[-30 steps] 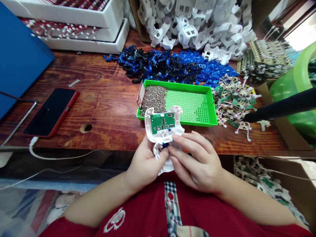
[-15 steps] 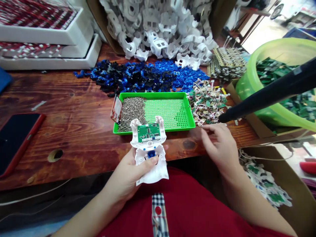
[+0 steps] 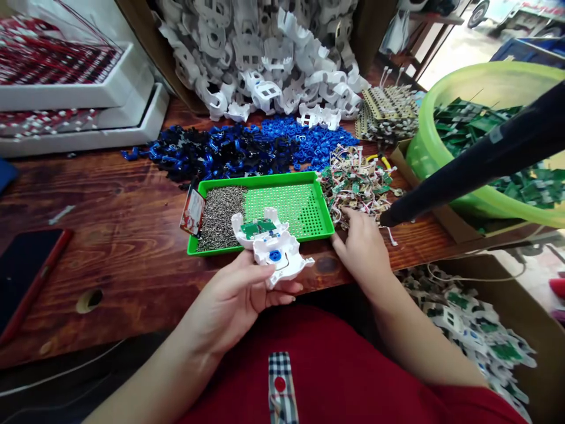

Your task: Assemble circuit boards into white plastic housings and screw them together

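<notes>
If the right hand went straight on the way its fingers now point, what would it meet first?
The right hand would likely meet the pile of small wired boards first. Its fingers look right at the near edge, though contact is hard to tell.

In our left hand we held a pair of white plastic shells, one before the other; the nearer carried a blue button, and a green circuit board sat in the farther. The fingers of our right hand were at the near edge of a pile of small wired boards; whether they gripped one, we could not tell. Beyond the shells a green tray lay on the counter, screws in its left part, with blue and black parts heaped behind it.
</notes>
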Demonstrator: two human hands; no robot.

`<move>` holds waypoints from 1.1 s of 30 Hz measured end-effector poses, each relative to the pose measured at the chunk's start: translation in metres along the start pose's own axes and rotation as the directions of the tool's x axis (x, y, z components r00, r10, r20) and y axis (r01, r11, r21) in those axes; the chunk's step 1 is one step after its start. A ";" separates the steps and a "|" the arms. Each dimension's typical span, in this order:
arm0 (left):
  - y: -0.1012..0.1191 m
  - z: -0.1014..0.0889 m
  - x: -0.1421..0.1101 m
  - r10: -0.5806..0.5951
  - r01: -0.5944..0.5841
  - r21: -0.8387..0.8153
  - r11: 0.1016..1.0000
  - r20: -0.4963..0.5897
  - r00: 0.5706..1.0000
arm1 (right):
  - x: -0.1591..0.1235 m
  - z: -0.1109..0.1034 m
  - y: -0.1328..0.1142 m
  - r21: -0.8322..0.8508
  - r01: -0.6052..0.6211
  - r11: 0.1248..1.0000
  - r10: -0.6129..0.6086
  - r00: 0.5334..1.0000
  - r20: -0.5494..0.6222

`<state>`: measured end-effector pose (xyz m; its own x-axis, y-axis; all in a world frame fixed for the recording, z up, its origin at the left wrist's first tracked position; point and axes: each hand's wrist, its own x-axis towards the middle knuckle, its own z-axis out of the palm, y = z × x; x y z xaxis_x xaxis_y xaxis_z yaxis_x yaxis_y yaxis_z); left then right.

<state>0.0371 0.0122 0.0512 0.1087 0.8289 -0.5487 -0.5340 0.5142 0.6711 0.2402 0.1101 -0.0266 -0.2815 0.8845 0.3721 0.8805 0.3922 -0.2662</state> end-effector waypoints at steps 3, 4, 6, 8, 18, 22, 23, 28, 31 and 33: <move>-0.003 0.000 -0.005 0.044 -0.044 -0.005 0.999 -0.026 0.999 | -0.005 -0.002 0.004 -0.003 -0.002 1.000 0.002 1.000 0.003; -0.004 -0.001 -0.006 0.062 -0.062 -0.006 0.998 -0.030 0.998 | -0.007 -0.003 0.004 -0.007 -0.005 1.000 0.005 1.000 0.002; -0.005 -0.004 -0.007 0.072 -0.072 0.000 0.997 -0.035 0.997 | -0.010 -0.004 0.005 -0.016 -0.015 1.000 0.015 1.000 -0.002; -0.006 -0.007 -0.006 0.045 -0.044 0.012 0.999 -0.041 0.998 | -0.012 -0.005 0.004 -0.020 -0.034 0.999 0.033 0.999 -0.009; -0.004 -0.026 -0.009 -0.106 0.104 0.032 0.994 0.090 0.990 | -0.015 -0.009 0.006 -0.052 0.022 0.998 -0.021 1.000 0.017; -0.005 -0.037 -0.016 -0.166 0.154 0.095 0.984 0.134 0.977 | -0.018 -0.011 0.009 -0.049 0.051 0.997 -0.050 0.998 0.034; -0.005 -0.038 -0.016 -0.157 0.144 0.103 0.984 0.124 0.980 | -0.018 -0.011 0.010 -0.048 0.059 0.997 -0.057 0.998 0.036; -0.009 -0.037 -0.008 -0.062 0.060 0.127 0.990 0.013 0.998 | -0.017 -0.010 0.013 -0.017 0.104 0.994 -0.104 0.995 0.005; -0.009 -0.034 -0.003 0.005 0.001 0.183 0.983 -0.033 0.999 | -0.019 -0.011 0.013 0.021 0.113 0.993 -0.112 0.992 -0.050; -0.009 -0.034 -0.002 0.050 -0.040 0.199 0.979 -0.045 0.998 | -0.021 -0.012 0.013 0.056 0.117 0.992 -0.113 0.991 -0.077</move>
<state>0.0132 -0.0014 0.0292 0.0442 0.8426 -0.5367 -0.3607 0.5144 0.7780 0.2621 0.0939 -0.0270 -0.3486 0.8125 0.4672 0.8185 0.5067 -0.2706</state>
